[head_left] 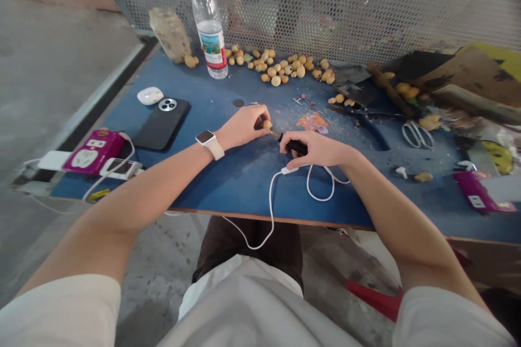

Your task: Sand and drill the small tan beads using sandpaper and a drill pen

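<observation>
My left hand (242, 127) pinches a small tan round nut (267, 124) between thumb and fingers, just above the blue worktable (228, 173). My right hand (313, 149) grips a black corded pen-shaped electric tool (293, 144), and its thin tip reaches toward the nut. The tip seems to touch the nut, though the contact is hard to make out. A white cable (271, 211) runs from the tool's rear end, loops on the table and hangs over the front edge. A heap of similar nuts (277, 68) lies farther back.
A water bottle (209, 24) stands at the back, beside a paper bag (170, 35). At the left are a black phone (161, 123) and a pink power strip (94, 152). Pliers (366, 122), scissors (418, 134) and papers lie at the right. Perforated metal mesh (325, 5) rises behind.
</observation>
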